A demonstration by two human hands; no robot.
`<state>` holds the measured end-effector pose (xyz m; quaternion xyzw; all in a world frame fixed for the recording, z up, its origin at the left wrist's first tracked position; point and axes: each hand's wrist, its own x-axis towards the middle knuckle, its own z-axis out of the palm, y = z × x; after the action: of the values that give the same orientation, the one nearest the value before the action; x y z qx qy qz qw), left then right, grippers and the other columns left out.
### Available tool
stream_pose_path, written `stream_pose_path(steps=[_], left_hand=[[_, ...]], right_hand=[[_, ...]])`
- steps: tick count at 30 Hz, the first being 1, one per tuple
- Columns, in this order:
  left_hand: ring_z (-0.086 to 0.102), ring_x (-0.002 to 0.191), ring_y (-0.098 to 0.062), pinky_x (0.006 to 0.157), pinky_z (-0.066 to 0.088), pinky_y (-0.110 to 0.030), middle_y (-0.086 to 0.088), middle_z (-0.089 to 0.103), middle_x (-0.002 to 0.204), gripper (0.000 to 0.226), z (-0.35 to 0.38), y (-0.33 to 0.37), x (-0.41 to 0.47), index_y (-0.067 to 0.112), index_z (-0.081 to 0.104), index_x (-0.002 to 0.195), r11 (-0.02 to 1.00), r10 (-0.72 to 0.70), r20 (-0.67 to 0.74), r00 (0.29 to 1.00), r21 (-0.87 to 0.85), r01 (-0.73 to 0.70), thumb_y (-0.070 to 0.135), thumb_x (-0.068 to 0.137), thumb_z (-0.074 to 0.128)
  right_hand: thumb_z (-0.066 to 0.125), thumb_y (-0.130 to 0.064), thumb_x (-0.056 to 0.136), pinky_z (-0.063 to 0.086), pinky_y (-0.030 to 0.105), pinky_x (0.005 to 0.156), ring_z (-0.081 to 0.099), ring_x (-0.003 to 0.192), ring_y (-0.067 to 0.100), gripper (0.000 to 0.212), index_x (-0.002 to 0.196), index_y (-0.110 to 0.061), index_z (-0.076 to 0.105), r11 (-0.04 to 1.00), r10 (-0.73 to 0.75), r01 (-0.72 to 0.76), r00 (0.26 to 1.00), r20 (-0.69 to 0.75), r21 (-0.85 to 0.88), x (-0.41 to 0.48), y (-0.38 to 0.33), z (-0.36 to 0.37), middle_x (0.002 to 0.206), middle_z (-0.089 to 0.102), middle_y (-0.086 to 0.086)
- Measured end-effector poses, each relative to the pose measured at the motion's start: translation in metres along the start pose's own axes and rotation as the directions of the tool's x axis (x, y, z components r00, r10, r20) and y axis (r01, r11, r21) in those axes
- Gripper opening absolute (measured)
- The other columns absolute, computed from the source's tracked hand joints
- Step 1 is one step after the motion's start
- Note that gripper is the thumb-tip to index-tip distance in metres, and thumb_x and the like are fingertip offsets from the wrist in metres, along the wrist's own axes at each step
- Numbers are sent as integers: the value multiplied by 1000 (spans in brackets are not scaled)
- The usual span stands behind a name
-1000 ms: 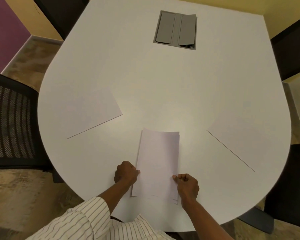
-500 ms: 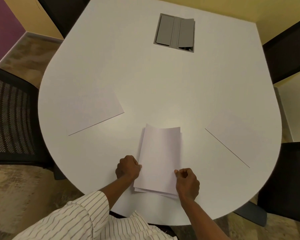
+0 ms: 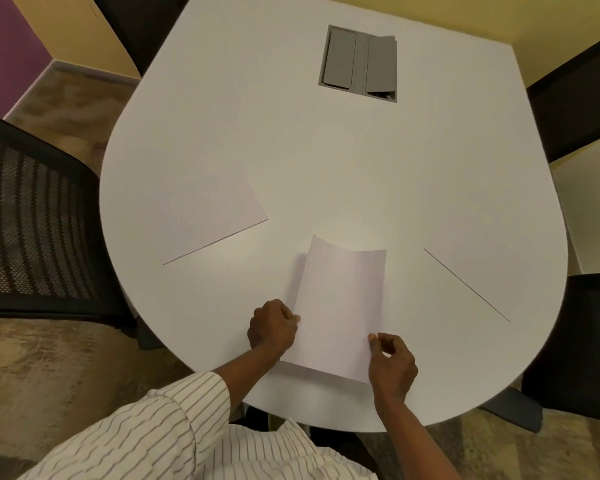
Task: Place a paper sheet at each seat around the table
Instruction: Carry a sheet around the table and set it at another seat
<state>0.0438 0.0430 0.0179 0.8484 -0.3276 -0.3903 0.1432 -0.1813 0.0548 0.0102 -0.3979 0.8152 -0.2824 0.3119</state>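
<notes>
A small stack of white paper sheets (image 3: 338,306) is held just above the near edge of the white table (image 3: 361,174), its far end curling upward. My left hand (image 3: 272,327) pinches the stack's left edge. My right hand (image 3: 392,367) pinches its right edge near the bottom corner. One single sheet (image 3: 208,216) lies flat at the left seat, angled toward the mesh chair. Another single sheet (image 3: 482,268) lies flat at the right seat.
A black mesh chair (image 3: 32,230) stands at the left side of the table, and dark chairs (image 3: 586,341) stand at the right and far corners. A grey cable hatch (image 3: 359,62) is set into the tabletop at the far end.
The stack has lifted off the table and bowed upward at its far end. Both hands have kept their hold on its edges and shifted slightly away from the table edge.
</notes>
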Motion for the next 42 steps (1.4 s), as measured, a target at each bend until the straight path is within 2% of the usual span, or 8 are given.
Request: stream_pose_path(steps=[5,9,12,18,22,27,34,42], left_hand=[[74,90,-23,86,64,-40,1,77,93,18,-20,-27,-4,18,73,87,959,21,13,1000,-283,-16,26,88,89],[73,87,-21,81,62,-34,2,76,90,17,-39,-55,-19,15,75,90,900,-63,-38,997,-433,40,23,88,89],[69,75,-19,75,62,-33,-3,78,86,17,-50,-76,-40,15,75,89,855,-129,-100,987,-515,60,22,87,91],[66,69,-17,60,55,-25,-14,77,87,16,-62,-125,-102,7,72,90,758,-273,-240,932,-650,54,11,89,88],[72,73,-22,71,61,-40,-11,79,83,15,-71,-165,-152,9,72,91,688,-378,-302,875,-724,47,13,90,87],[78,83,-25,78,65,-44,-6,81,83,14,-86,-217,-203,12,73,90,625,-493,-361,791,-780,35,16,90,87],[79,83,-26,69,57,-30,-4,81,82,15,-107,-299,-241,16,74,86,533,-639,-398,659,-846,6,17,88,88],[71,77,-19,75,59,-33,-4,80,84,13,-169,-404,-267,14,75,91,485,-679,-401,615,-874,-34,18,90,87]], right_hand=[[80,-22,97,62,38,86,69,84,7,7,97,-25,73,997,-45,40,997,66,72,-13,-1,-3,88,74,-10],[83,-26,94,58,28,80,72,85,11,8,97,-24,76,991,-94,75,978,187,108,-13,-12,0,88,76,-9],[84,-26,94,59,32,84,73,88,13,10,100,-22,78,985,-140,103,942,306,136,-14,-26,7,92,78,-7],[83,-30,94,60,34,81,75,92,17,8,100,-25,79,964,-262,201,818,511,172,-39,-51,20,98,79,-10],[82,-31,95,60,37,80,75,91,19,5,96,-27,79,948,-317,249,700,639,198,-74,-58,27,96,81,-8],[81,-25,96,63,49,90,76,96,29,4,95,-21,79,925,-360,308,524,772,222,-132,-64,43,98,82,-1],[84,-26,93,62,56,97,78,96,26,4,92,-22,82,909,-333,372,378,864,188,-217,-69,79,93,84,-4],[82,-31,95,65,51,92,80,89,19,11,91,-21,81,859,-353,469,256,900,203,-341,-85,135,91,84,-7]])
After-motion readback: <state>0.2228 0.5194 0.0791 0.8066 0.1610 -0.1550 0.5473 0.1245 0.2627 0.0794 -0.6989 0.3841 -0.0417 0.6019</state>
